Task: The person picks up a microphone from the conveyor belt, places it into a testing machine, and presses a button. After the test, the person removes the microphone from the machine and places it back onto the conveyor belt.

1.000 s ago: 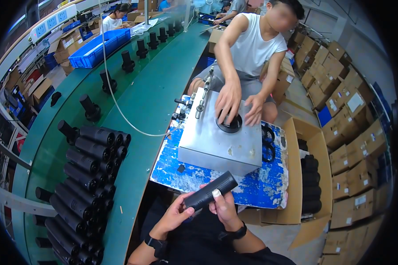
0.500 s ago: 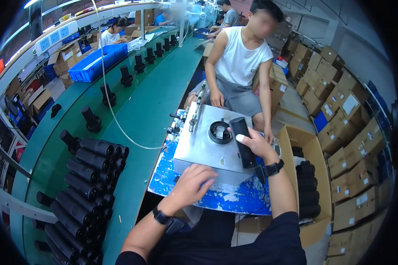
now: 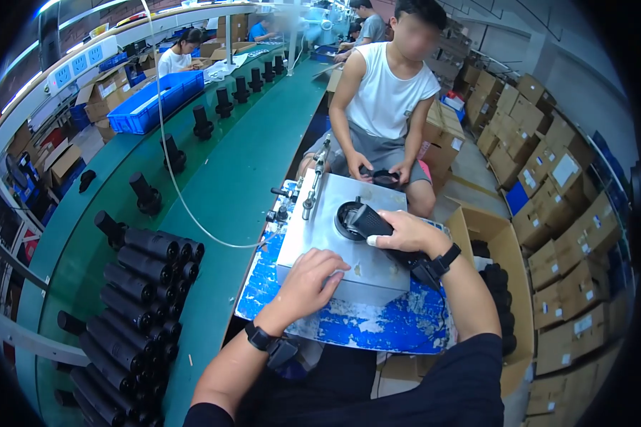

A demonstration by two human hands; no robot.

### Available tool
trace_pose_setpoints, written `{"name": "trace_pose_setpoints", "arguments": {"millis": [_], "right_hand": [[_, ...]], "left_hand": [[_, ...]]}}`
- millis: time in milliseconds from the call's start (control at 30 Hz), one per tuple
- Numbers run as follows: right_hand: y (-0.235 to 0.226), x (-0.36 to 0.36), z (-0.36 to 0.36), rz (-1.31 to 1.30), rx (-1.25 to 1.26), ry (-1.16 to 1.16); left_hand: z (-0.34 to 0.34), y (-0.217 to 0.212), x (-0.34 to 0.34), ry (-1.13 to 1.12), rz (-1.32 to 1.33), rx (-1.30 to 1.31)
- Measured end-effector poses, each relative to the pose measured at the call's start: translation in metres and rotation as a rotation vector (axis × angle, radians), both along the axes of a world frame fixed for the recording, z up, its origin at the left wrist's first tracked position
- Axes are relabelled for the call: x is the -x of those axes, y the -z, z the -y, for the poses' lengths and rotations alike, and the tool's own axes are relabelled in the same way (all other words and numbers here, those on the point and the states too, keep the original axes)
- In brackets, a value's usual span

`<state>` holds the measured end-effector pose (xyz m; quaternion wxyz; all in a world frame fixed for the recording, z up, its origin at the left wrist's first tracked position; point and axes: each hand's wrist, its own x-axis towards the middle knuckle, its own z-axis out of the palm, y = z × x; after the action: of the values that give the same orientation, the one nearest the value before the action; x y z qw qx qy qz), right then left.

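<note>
My right hand point(image 3: 412, 233) is wrapped round a black cylinder point(image 3: 369, 221), tilted so that its far end lies at the round black fixture point(image 3: 346, 220). Whether that end sits inside the ring or just over it, I cannot tell. The fixture is set in the top of a silver metal box point(image 3: 308, 240). At the box's near left edge rests my left hand point(image 3: 309, 282), fingers loosely stretched and holding nothing. Both wrists wear black bands. Across the box, a seated person holds a black ring-shaped part point(image 3: 385, 178) in both hands.
Metal fittings point(image 3: 316, 174) stand on the box's left side. The box sits on a worn blue-and-white table point(image 3: 363, 329). Black cylinders point(image 3: 132, 295) are piled on the green conveyor point(image 3: 224, 192) to the left. An open carton point(image 3: 521, 299) with dark parts stands right.
My right hand has tipped the cylinder, bringing its end to the fixture. My left hand has shifted slightly up onto the box edge. The seated person's hands have come together around a black ring-shaped part.
</note>
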<state>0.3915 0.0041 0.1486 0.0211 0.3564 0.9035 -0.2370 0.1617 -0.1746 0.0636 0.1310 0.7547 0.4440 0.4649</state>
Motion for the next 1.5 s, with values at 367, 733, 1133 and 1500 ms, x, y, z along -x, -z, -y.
{"name": "trace_pose_setpoints", "arguments": {"millis": [367,733,1133,1500], "right_hand": [[-0.012,0.004,-0.008,0.069,0.028,-0.076],[-0.003,0.010,-0.012,-1.205,0.004,0.256],[0.068,0.025,0.000,-1.029,-0.164,0.437],[0.048,0.068,0.000,-0.575,-0.403,0.492]], "left_hand": [[-0.001,0.006,0.018,-0.094,0.072,0.010],[-0.018,-0.008,0.047,-0.138,0.009,-0.075],[-0.096,0.046,0.150,-0.487,-0.008,0.133],[-0.157,0.080,0.161,-0.627,-0.247,0.137]]}}
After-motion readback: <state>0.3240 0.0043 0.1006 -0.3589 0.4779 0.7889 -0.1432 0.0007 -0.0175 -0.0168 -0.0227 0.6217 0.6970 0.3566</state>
